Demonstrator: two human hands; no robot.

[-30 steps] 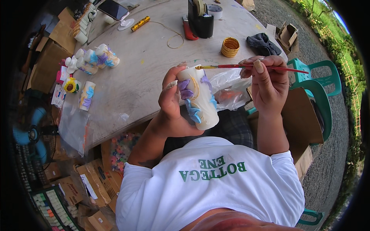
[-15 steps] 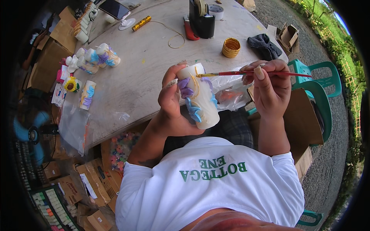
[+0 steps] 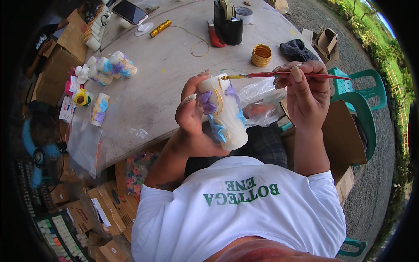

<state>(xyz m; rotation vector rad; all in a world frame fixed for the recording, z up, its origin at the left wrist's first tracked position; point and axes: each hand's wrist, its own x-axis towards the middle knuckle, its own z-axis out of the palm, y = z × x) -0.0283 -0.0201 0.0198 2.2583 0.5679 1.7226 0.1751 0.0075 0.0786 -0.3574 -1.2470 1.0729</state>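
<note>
My left hand [image 3: 190, 115] is wrapped round a white pillar candle [image 3: 235, 126] with purple and blue petal shapes and thin gold lines on its side. The candle is held tilted in front of my chest, above the table's near edge. Between the fingers of my right hand [image 3: 306, 89] is a thin red paintbrush [image 3: 266, 75], lying nearly level. Its gold-coated bristles meet the candle's upper rim. Beyond my hands on the table stands a small gold-coloured pot [image 3: 261, 56], whose inside is partly visible.
Similar decorated candles [image 3: 117, 65] stand at the table's left, and one [image 3: 100, 109] lies nearer. A black tape dispenser [image 3: 228, 24], a dark cloth [image 3: 298, 50], a gold thread spool [image 3: 160, 29] and a phone [image 3: 129, 12] lie farther back. Clear plastic [image 3: 264, 102] sits behind the candle. A fan [image 3: 39, 153] is at left.
The brush tip has shifted up and slightly left to the candle's upper rim, and my right hand has risen a little. The candle has turned slightly. A person has moved at the far left.
</note>
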